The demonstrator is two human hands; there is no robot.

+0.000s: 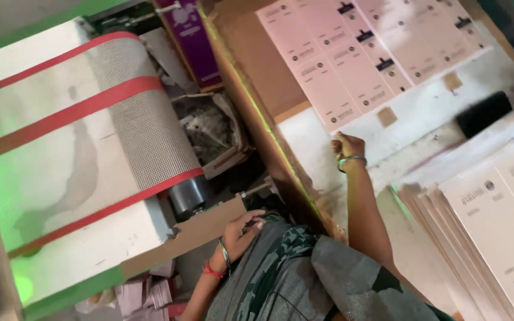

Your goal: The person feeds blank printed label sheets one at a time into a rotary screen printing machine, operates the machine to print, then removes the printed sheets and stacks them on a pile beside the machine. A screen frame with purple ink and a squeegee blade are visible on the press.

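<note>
i see right hand (347, 144) fingers pinching corner of large pale pink printed card sheet (364, 53), lying on worktable at 1 o'clock. left hand (242, 229) loosely curled, empty, by conveyor's cardboard edge (200, 229). fanned stack of printed sheets (495, 232) waits at 4 o'clock.

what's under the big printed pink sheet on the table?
The pink sheet lies on a brown board and a white tabletop; the right hand grips its near corner. Anything beneath the sheet's middle is covered.

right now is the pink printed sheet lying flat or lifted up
Flat: the pink sheet lies spread on the table; the right hand pinches its near edge.
</note>
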